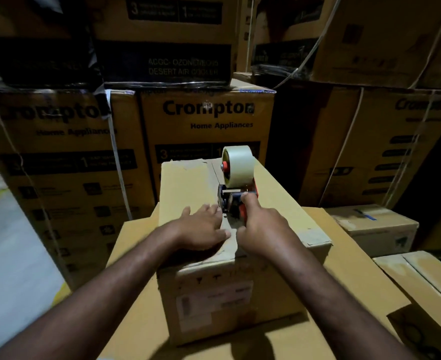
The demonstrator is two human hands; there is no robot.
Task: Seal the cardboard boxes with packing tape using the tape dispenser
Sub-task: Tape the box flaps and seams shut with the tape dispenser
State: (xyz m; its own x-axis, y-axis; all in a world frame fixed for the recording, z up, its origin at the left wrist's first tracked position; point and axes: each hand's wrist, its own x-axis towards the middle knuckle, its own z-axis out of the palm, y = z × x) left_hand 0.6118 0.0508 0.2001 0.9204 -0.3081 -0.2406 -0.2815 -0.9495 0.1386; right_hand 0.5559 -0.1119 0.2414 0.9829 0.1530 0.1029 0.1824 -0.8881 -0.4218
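Observation:
A small cardboard box [188, 188] stands on a larger flat box [136, 320] in front of me. On its top seam sits a tape dispenser [236, 193] with an orange handle and a pale roll of packing tape [237, 165]. My right hand [262, 229] grips the dispenser's handle, thumb up by the roller. My left hand [201, 229] lies flat on the box top just left of the seam, fingers straight, pressing the flap. A strip of tape runs along the seam between my hands toward the near edge.
Tall Crompton appliance cartons [206, 120] are stacked close behind and to both sides. Smaller boxes [375, 224] sit at the right, one more at the lower right [427, 287]. Grey floor [11, 250] shows at the left.

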